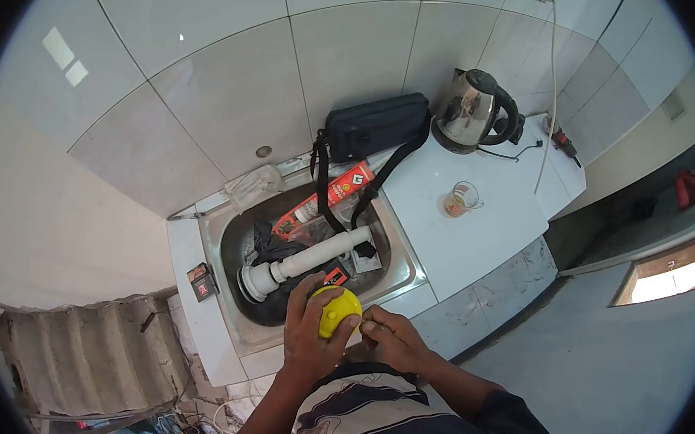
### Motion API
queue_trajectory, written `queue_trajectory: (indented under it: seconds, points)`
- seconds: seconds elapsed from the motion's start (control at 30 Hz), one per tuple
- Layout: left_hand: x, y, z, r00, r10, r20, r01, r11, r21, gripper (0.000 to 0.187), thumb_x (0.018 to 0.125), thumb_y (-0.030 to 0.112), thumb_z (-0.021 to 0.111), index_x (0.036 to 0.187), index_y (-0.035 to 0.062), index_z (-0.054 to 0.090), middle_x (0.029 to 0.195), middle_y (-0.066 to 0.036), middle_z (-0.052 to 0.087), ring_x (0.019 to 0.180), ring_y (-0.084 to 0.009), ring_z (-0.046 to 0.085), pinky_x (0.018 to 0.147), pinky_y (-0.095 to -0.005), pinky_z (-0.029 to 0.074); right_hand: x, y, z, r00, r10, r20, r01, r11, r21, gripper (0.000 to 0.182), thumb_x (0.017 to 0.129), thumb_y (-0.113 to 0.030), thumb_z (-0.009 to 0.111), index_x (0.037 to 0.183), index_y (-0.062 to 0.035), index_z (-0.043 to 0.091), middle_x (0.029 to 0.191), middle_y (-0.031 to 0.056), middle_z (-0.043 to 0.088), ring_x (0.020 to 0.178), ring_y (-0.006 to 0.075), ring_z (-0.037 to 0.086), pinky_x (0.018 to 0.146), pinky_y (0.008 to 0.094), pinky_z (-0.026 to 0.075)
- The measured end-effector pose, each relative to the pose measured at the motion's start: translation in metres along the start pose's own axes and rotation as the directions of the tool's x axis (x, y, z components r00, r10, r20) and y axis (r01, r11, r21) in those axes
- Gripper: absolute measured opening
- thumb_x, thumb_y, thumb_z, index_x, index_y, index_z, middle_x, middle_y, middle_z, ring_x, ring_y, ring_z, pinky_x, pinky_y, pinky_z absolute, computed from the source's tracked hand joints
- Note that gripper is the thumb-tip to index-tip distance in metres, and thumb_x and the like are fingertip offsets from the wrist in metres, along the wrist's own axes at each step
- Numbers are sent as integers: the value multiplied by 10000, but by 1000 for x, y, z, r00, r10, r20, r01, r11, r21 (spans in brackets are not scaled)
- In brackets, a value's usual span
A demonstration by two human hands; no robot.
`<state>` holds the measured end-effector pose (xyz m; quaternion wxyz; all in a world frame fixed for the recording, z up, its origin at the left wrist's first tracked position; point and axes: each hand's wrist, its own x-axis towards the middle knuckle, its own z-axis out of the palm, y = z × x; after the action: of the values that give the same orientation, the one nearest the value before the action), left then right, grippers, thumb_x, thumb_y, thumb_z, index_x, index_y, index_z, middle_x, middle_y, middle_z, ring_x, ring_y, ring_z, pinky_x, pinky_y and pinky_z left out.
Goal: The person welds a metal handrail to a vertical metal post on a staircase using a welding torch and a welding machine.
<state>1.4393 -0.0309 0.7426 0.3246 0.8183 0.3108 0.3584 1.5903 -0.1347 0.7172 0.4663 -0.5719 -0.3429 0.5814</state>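
Observation:
My left hand (305, 336) is wrapped around a round yellow case (341, 313) with a small knob in its middle, held above the sink's front edge. Close against the right side of that case, my right hand (393, 339) has its fingers pinched together; what they grip is too small to make out. Just beyond my hands, a white plastic drain pipe (316, 257) with a wide flanged end lies slanted across the steel sink (409, 263). A red and black box (336, 276) shows beside my left fingers.
In the sink lie an orange sealant tube (334, 196) and dark bags. A navy shoulder bag (375, 128) leans on the tiled wall. On the right counter stand a kettle (466, 112), a glass mug (461, 200) and a power tool (564, 142). Steps (96, 352) descend at left.

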Motion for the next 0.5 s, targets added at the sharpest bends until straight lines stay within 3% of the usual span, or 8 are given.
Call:
queue_trajectory:
  seconds: [0.07, 0.2, 0.3, 0.37, 0.4, 0.43, 0.47, 0.5]
  points:
    - [6, -3, 6, 997, -64, 35, 66, 997, -29, 420, 823, 206, 752, 1171, 26, 602, 1305, -217, 498, 1155, -368, 567, 974, -448, 456, -1, 5, -5, 1000, 11, -13, -10, 998, 69, 200, 997, -221, 473, 951, -35, 532, 744, 22, 540, 679, 108, 505, 654, 271, 428]
    - [16, -7, 9, 996, -54, 74, 53, 999, 13, 475, 816, 227, 759, 1215, 21, 604, 1318, -221, 493, 1189, -384, 547, 987, -447, 452, 1, 5, -10, 999, 14, -39, -12, 999, 51, 244, 1031, -256, 444, 947, -45, 533, 779, 24, 553, 723, 102, 535, 701, 272, 452]
    - [18, -3, 5, 996, -31, 84, 32, 999, -13, 573, 822, 290, 763, 1292, 29, 565, 1349, -258, 466, 1231, -414, 501, 1028, -470, 416, 13, 13, -16, 990, -8, -139, 16, 998, 60, 324, 1040, -344, 454, 931, -49, 535, 759, 33, 564, 669, 104, 537, 638, 261, 452]
    - [13, -10, -4, 999, -53, -2, 52, 993, -107, 644, 825, 319, 755, 1350, 30, 518, 1374, -266, 450, 1275, -424, 463, 1064, -477, 375, 29, 13, -28, 964, -21, -264, 57, 990, 128, 351, 999, -385, 547, 868, -60, 544, 658, -2, 511, 599, 93, 485, 586, 255, 407]
    - [5, -20, -11, 996, -85, -3, 84, 990, -112, 658, 829, 293, 744, 1376, 33, 487, 1385, -260, 441, 1293, -412, 451, 1078, -469, 356, 39, 20, -35, 966, -22, -258, 55, 991, 123, 351, 999, -385, 547, 868, -60, 544, 658, -2, 511, 599, 93, 485, 586, 255, 407]
    - [-7, -32, -19, 996, -88, -12, 86, 990, -112, 658, 829, 293, 744, 1376, 33, 487, 1385, -260, 441, 1293, -412, 451, 1078, -469, 356, 53, 32, -45, 931, -29, -364, 53, 997, 56, 371, 994, -405, 560, 841, -67, 552, 629, 0, 514, 554, 90, 480, 540, 258, 405]
    - [-21, -45, -28, 987, -152, -52, 150, 988, -43, 633, 839, 270, 733, 1372, 32, 488, 1390, -243, 444, 1290, -393, 457, 1061, -462, 373, 67, 43, -56, 885, -45, -463, 45, 999, -10, 391, 988, -424, 573, 815, -74, 561, 600, 3, 516, 509, 88, 475, 495, 261, 403]
    - [-36, -57, -37, 972, -213, -97, 216, 976, 22, 608, 850, 247, 722, 1368, 31, 489, 1395, -227, 448, 1288, -374, 462, 1044, -454, 391, 80, 51, -68, 890, -49, -453, 46, 999, -18, 391, 988, -424, 573, 815, -74, 561, 600, 3, 516, 509, 88, 475, 495, 261, 403]
